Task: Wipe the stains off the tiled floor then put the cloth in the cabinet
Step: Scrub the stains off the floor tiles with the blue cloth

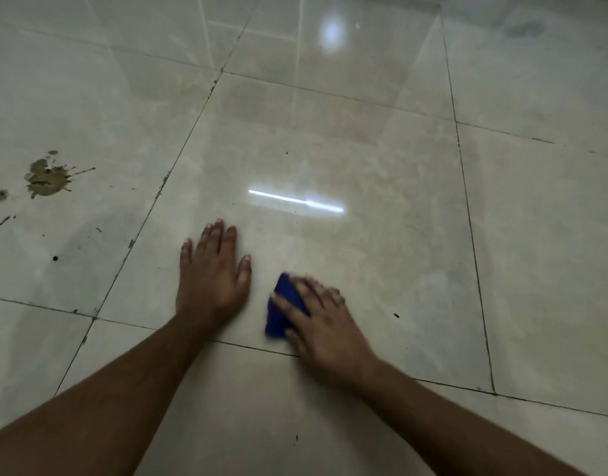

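A folded blue cloth lies on the glossy beige tiled floor, pressed down under my right hand, whose fingers spread over it and look blurred. My left hand rests flat on the same tile just left of the cloth, fingers together, holding nothing. A brown splattered stain sits on the tile far to the left, with a smaller blotch beside it and dark specks below it. No cabinet is in view.
Dark grout lines divide the large tiles. Bright light reflections glare on the middle tile. A faint dark smudge shows at the far right. Small black specks dot the floor near my right hand.
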